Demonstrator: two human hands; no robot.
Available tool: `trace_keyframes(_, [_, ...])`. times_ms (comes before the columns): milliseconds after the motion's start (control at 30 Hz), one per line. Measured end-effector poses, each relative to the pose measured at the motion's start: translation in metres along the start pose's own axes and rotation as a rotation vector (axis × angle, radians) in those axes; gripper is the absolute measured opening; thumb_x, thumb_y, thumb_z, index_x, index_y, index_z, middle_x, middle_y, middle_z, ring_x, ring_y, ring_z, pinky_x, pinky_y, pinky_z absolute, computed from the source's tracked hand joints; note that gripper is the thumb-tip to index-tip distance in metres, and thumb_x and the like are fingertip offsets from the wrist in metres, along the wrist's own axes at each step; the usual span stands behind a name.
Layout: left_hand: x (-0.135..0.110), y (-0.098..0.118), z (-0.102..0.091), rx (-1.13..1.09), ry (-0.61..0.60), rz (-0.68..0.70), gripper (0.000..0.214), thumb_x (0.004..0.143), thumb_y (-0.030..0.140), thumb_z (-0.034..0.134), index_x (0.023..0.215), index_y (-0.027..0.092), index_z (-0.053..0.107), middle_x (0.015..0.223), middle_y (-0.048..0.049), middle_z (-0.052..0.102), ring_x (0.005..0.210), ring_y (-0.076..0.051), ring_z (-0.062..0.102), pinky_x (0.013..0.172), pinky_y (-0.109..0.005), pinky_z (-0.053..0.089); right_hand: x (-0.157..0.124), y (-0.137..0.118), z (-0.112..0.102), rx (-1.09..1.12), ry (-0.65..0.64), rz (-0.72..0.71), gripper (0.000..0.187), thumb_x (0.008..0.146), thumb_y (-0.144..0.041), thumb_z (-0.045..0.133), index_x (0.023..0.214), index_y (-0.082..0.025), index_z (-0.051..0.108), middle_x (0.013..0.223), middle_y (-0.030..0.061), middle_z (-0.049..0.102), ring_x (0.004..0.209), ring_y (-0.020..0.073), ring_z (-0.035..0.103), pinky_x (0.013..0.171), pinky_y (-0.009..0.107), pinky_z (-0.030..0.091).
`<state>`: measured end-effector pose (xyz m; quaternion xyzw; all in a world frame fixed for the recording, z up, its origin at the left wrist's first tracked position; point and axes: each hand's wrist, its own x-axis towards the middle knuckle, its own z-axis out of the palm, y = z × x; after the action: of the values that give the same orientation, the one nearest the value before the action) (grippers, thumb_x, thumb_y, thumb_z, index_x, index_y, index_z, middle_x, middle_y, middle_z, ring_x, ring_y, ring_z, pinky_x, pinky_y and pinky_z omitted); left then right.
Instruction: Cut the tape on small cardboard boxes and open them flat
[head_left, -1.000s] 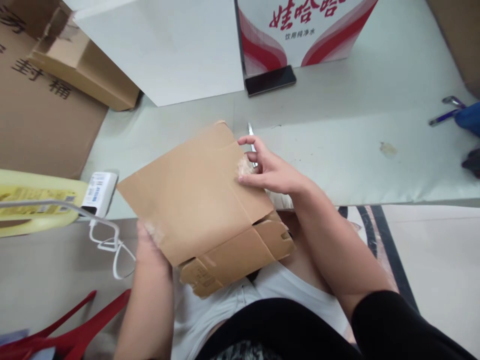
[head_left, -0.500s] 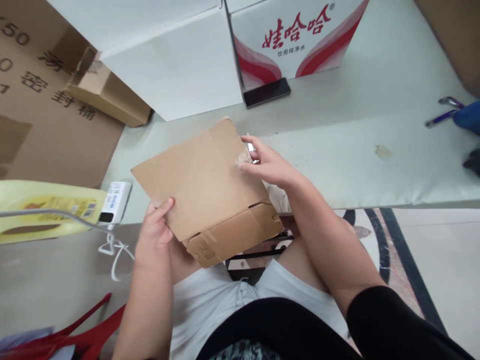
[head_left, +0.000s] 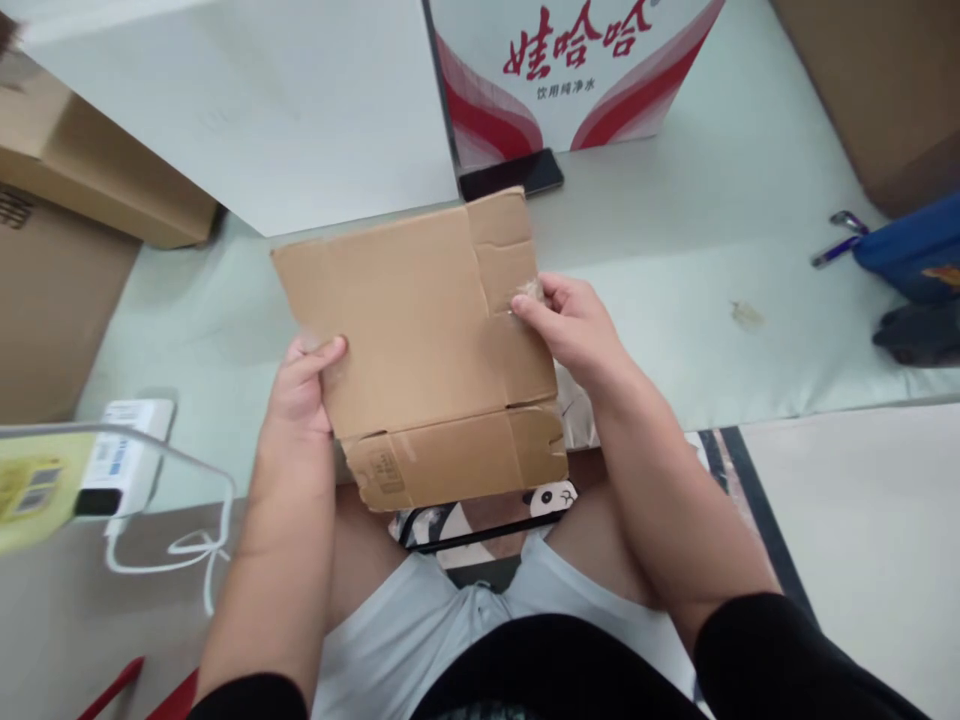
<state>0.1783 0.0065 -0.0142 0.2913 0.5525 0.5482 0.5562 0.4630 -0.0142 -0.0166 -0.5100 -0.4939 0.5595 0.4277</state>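
Note:
A brown cardboard box [head_left: 420, 330], flattened or nearly so, is held up over my lap between both hands. My left hand [head_left: 304, 385] grips its left edge, thumb on the face and fingers behind. At the right edge my right hand [head_left: 574, 320] pinches the board, with a crumpled piece of clear tape [head_left: 531, 291] by the thumb. A creased flap [head_left: 461, 460] hangs along the lower side. Something pale and wrinkled [head_left: 576, 410] shows behind the box near my right wrist; I cannot make out what it is.
Beyond the box, a black phone [head_left: 517, 176] lies against a white and red carton [head_left: 562, 80] beside a large white box [head_left: 285, 120]. A white device with a cable [head_left: 131, 450] sits left. A blue container [head_left: 915, 250] and pens [head_left: 836, 245] are right, on the pale tabletop [head_left: 660, 290].
The cardboard has turned to face me more squarely, its right end flatter and spread out. My right hand has shifted right and now grips that edge. The camera view has moved too.

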Motion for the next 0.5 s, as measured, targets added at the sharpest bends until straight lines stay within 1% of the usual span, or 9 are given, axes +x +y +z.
trace_keyframes(67, [0.009, -0.002, 0.003, -0.078, -0.017, 0.017, 0.039, 0.054, 0.017, 0.087, 0.090, 0.016, 0.071, 0.083, -0.0039, 0.080, 0.106, -0.032, 0.076, 0.102, -0.049, 0.063, -0.003, -0.003, -0.010, 0.103, -0.020, 0.044, 0.034, 0.082, -0.052, 0.071, 0.093, -0.022, 0.061, 0.076, -0.0014, 0.059, 0.066, 0.0130, 0.054, 0.055, 0.024, 0.040])
trace_keyframes(133, [0.017, -0.002, 0.003, -0.187, -0.022, 0.029, 0.033, 0.064, 0.018, 0.083, 0.095, 0.016, 0.072, 0.090, -0.0025, 0.082, 0.114, -0.027, 0.073, 0.107, -0.045, 0.060, -0.006, -0.004, -0.019, 0.217, -0.048, 0.093, 0.045, 0.078, -0.061, 0.074, 0.097, -0.022, 0.062, 0.076, -0.0019, 0.061, 0.061, 0.0111, 0.055, 0.052, 0.023, 0.041])
trace_keyframes(167, [0.022, -0.002, 0.003, -0.237, -0.026, 0.035, 0.027, 0.071, 0.020, 0.080, 0.096, 0.016, 0.072, 0.093, -0.0017, 0.082, 0.119, -0.025, 0.070, 0.109, -0.042, 0.059, -0.007, -0.004, -0.022, 0.271, -0.071, 0.110, 0.052, 0.075, -0.066, 0.074, 0.099, -0.022, 0.062, 0.078, -0.0013, 0.063, 0.062, 0.0118, 0.059, 0.052, 0.023, 0.042])
trace_keyframes(233, [0.032, -0.002, 0.003, -0.307, -0.044, 0.051, 0.015, 0.084, 0.023, 0.072, 0.098, 0.017, 0.071, 0.096, -0.0009, 0.082, 0.127, -0.020, 0.065, 0.111, -0.037, 0.057, -0.008, -0.002, -0.023, 0.342, -0.124, 0.119, 0.066, 0.066, -0.075, 0.078, 0.104, -0.023, 0.062, 0.088, 0.0011, 0.068, 0.072, 0.0162, 0.068, 0.056, 0.025, 0.049])
trace_keyframes(300, [0.042, -0.004, 0.002, -0.330, -0.067, 0.058, 0.011, 0.091, 0.025, 0.065, 0.098, 0.019, 0.071, 0.100, -0.0011, 0.082, 0.132, -0.018, 0.063, 0.111, -0.035, 0.056, -0.007, 0.003, -0.014, 0.365, -0.140, 0.088, 0.074, 0.057, -0.075, 0.084, 0.106, -0.025, 0.061, 0.097, 0.0022, 0.071, 0.080, 0.0193, 0.071, 0.061, 0.027, 0.054])
trace_keyframes(333, [0.046, -0.006, 0.002, -0.325, -0.078, 0.048, 0.012, 0.092, 0.027, 0.064, 0.098, 0.019, 0.071, 0.102, -0.0017, 0.081, 0.132, -0.019, 0.063, 0.109, -0.035, 0.057, -0.006, 0.005, -0.008, 0.351, -0.116, 0.064, 0.073, 0.055, -0.073, 0.087, 0.103, -0.025, 0.061, 0.095, 0.0017, 0.070, 0.077, 0.0180, 0.070, 0.060, 0.027, 0.054])
trace_keyframes(367, [0.049, -0.008, 0.001, -0.314, -0.089, 0.033, 0.013, 0.092, 0.030, 0.065, 0.099, 0.020, 0.071, 0.105, -0.0026, 0.081, 0.132, -0.021, 0.063, 0.107, -0.036, 0.058, -0.005, 0.006, 0.000, 0.322, -0.066, 0.046, 0.067, 0.057, -0.068, 0.089, 0.099, -0.023, 0.062, 0.088, 0.0005, 0.068, 0.070, 0.0148, 0.065, 0.057, 0.025, 0.051])
trace_keyframes(433, [0.053, -0.013, -0.001, -0.288, -0.120, 0.003, 0.020, 0.087, 0.038, 0.071, 0.100, 0.022, 0.070, 0.113, -0.0048, 0.079, 0.130, -0.025, 0.065, 0.101, -0.037, 0.061, -0.005, 0.004, 0.014, 0.238, 0.075, 0.050, 0.051, 0.063, -0.056, 0.090, 0.086, -0.020, 0.062, 0.070, -0.0026, 0.058, 0.053, 0.0077, 0.047, 0.047, 0.022, 0.037])
trace_keyframes(500, [0.055, -0.016, -0.004, -0.267, -0.156, -0.019, 0.030, 0.078, 0.040, 0.079, 0.100, 0.025, 0.067, 0.119, -0.0055, 0.077, 0.123, -0.027, 0.069, 0.093, -0.037, 0.062, -0.008, -0.004, 0.021, 0.167, 0.238, 0.075, 0.040, 0.064, -0.044, 0.089, 0.075, -0.018, 0.061, 0.060, -0.0039, 0.049, 0.046, 0.0045, 0.033, 0.042, 0.022, 0.025])
